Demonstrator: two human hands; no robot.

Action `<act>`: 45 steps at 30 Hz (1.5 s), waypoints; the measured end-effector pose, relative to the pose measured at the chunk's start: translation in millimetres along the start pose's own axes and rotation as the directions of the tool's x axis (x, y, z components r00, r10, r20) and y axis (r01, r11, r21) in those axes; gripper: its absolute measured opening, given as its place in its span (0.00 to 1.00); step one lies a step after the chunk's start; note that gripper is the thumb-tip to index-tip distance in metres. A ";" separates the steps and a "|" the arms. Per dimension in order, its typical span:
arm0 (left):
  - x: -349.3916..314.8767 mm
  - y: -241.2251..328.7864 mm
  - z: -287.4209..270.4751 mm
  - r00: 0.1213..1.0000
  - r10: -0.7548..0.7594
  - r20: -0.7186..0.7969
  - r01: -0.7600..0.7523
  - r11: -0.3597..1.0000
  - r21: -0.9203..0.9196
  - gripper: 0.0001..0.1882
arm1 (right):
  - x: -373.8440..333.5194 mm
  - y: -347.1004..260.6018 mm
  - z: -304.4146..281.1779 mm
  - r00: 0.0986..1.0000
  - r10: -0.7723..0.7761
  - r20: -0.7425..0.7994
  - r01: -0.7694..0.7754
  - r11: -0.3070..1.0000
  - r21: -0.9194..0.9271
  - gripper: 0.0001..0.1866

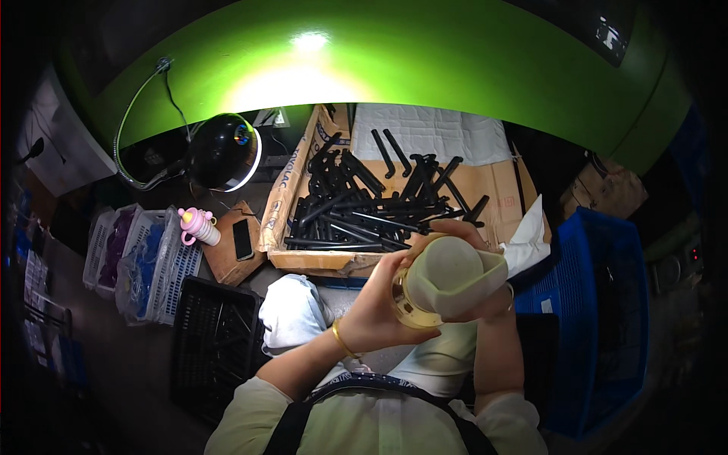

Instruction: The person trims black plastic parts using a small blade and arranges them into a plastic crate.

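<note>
Close to the camera I hold a drinking bottle (453, 280) with a pale cream lid that has a loop handle and a see-through yellowish body. My left hand (377, 307) is wrapped round its body on the left side, a yellow bangle on that wrist. From the right and far side my right hand (462, 230) grips it too, its fingers partly hidden behind the lid. Beyond the bottle, a shallow cardboard box (334, 263) holds a heap of black bent plastic tubes (364, 220); none is in my hands.
A black desk lamp (220, 155) shines at the back left. Below it a phone (242, 240) lies on a brown board beside a pink bottle (199, 226). White baskets (182, 265) and a black crate (212, 334) stand left. Blue crates (588, 318) stand right; a green panel (455, 53) spans behind.
</note>
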State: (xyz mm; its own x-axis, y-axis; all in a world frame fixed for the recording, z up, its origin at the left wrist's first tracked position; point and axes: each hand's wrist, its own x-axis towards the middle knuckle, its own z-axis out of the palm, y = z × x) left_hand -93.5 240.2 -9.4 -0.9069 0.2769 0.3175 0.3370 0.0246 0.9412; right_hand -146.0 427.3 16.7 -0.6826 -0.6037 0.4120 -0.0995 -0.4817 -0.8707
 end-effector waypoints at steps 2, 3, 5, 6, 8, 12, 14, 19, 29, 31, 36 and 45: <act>5.7 13.9 -9.1 0.992 0.075 0.099 -0.072 0.997 -0.031 0.54 | 9.6 -4.7 -12.3 0.999 0.006 0.051 -0.008 1.000 0.022 0.56; 7.6 16.9 -12.3 0.985 0.091 0.146 -0.086 0.995 -0.041 0.57 | 17.2 -11.0 -12.9 0.986 -0.014 0.167 0.018 1.000 -0.019 0.54; 13.3 32.2 -20.4 0.974 0.075 0.215 -0.064 0.996 -0.057 0.59 | 36.9 -15.1 -13.2 0.927 -0.133 0.350 0.160 0.986 -0.051 0.50; 15.0 36.6 -23.0 0.957 0.068 0.281 -0.048 0.996 -0.077 0.61 | 40.3 -19.6 -12.5 0.932 -0.133 0.338 0.161 0.985 -0.058 0.50; 9.8 35.4 -32.1 0.945 0.001 0.328 0.035 0.994 -0.106 0.63 | 50.2 -25.3 -7.9 0.903 -0.139 0.407 0.169 0.985 -0.038 0.50; 11.2 33.0 -36.1 0.927 0.091 0.364 -0.059 0.993 -0.098 0.61 | 63.9 -42.1 0.8 0.832 -0.144 0.535 0.179 0.984 -0.014 0.51; 12.0 33.4 -34.9 0.907 0.057 0.417 0.007 0.989 -0.149 0.60 | 69.4 -47.5 4.7 0.792 -0.143 0.594 0.180 0.984 -0.002 0.51; 14.8 39.2 -33.4 0.839 -0.008 0.543 0.172 0.952 -0.252 0.60 | 100.5 -21.7 12.2 0.650 -0.265 0.712 0.221 0.963 0.157 0.53; 20.4 55.5 -19.2 0.851 0.102 0.515 0.066 0.952 -0.298 0.58 | 86.7 -13.0 0.8 0.848 -0.466 0.253 0.155 0.673 0.723 0.61; 20.8 64.7 -18.6 0.876 0.174 0.449 -0.100 0.978 -0.185 0.58 | 66.8 4.0 -23.5 0.862 -0.465 0.204 0.187 0.664 0.724 0.60; 21.4 70.3 -24.8 0.867 0.442 0.230 -0.468 0.881 0.072 0.54 | -12.6 48.9 -74.2 0.969 -0.200 -0.147 0.248 0.760 0.601 0.53; 28.8 85.3 -30.8 0.658 0.752 -0.043 -0.711 0.639 0.292 0.37 | -100.3 127.4 -107.9 0.827 -0.036 -0.561 0.408 0.725 0.554 0.43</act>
State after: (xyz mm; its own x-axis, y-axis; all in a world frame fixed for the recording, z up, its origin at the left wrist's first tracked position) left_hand -98.7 220.7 83.6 -0.3542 0.1595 0.9215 0.9344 0.0995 0.3420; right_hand -168.4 495.0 -164.6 -0.9671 -0.1252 0.2213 0.0507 -0.9479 -0.3146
